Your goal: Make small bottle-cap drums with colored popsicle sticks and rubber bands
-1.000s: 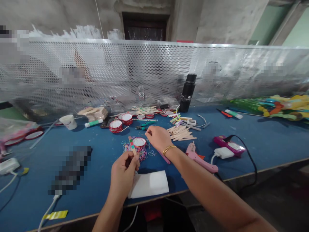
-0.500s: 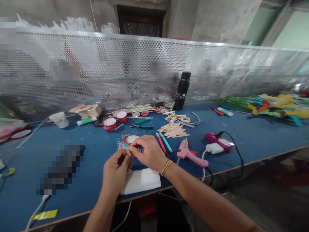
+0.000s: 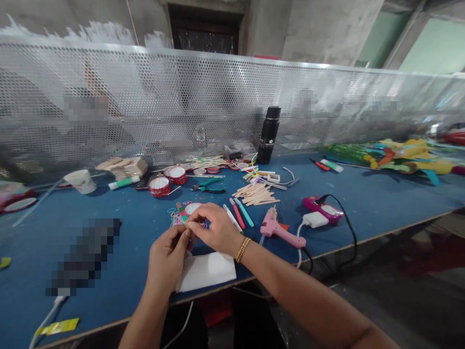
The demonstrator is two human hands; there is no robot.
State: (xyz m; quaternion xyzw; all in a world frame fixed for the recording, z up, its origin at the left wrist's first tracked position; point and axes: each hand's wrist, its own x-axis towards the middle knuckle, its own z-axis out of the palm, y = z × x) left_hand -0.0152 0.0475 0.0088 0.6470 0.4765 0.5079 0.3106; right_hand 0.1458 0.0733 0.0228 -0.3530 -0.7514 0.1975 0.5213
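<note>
Pinched between the thumb and fingers of the left hand (image 3: 167,257), a colour-banded craft stick (image 3: 181,211) is held at a tilt above the blue table (image 3: 123,208), its lower part covered. The right hand (image 3: 214,230) is bent over the same spot with thumb and fingertips together; whether anything is gripped by it cannot be told. Just beyond, coloured elastic bands (image 3: 173,214) are heaped beside a white-topped disc (image 3: 192,208). Markers (image 3: 243,212) and a pink hot-glue gun (image 3: 278,230) are laid to the right.
</note>
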